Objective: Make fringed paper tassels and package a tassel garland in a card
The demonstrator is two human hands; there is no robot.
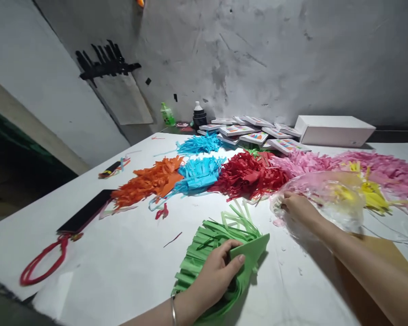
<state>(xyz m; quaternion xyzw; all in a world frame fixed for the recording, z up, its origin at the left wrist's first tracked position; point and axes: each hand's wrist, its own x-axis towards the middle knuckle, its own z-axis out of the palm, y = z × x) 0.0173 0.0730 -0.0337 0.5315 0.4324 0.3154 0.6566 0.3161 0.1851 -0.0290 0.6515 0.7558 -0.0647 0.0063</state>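
Note:
My left hand point(217, 276), with a bangle at the wrist, is closed round a bundle of fringed green paper point(199, 253) near the front of the white table. Farther right, my right hand point(297, 206) reaches to the near left edge of a clear plastic bag point(326, 194), its fingers pinched on the plastic. Yellow fringed paper point(374, 197) shows at the bag's right side. A red fringed bundle point(246, 174) lies just beyond the bag's left end, with pink fringed paper point(384, 170) behind the bag.
Orange point(149, 181) and blue point(200, 172) fringed bundles lie left of the red one. A black phone point(86, 211) with a red strap is at the left. Flat boxes point(236, 130) and a white box point(335, 131) stand along the wall.

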